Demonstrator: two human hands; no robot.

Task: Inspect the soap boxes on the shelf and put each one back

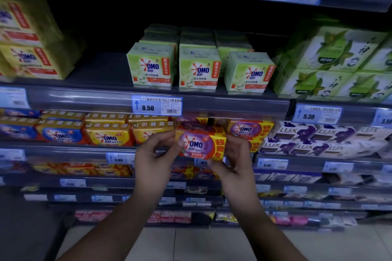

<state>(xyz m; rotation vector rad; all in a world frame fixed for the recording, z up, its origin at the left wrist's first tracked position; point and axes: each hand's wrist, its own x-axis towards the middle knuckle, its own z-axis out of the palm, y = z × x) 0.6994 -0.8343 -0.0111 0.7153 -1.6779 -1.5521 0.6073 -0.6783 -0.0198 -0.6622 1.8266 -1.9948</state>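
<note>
- Left hand (156, 154) pinches the purple OMO soap box (201, 145) at its left end.
- Right hand (234, 154) grips the right end — its fingers apparently curled behind.

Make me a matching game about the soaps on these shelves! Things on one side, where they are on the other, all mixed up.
Things
1. purple OMO pack
2. green OMO boxes
3. LUX boxes
4. 8.50 price tag

Places
A. on the shelf rail, just below the green boxes
B. held between the left hand and the right hand
C. on the shelf to the right of the hands
D. on the shelf above the hands, in the middle

Pairs: 1-B, 2-D, 3-C, 4-A
</note>
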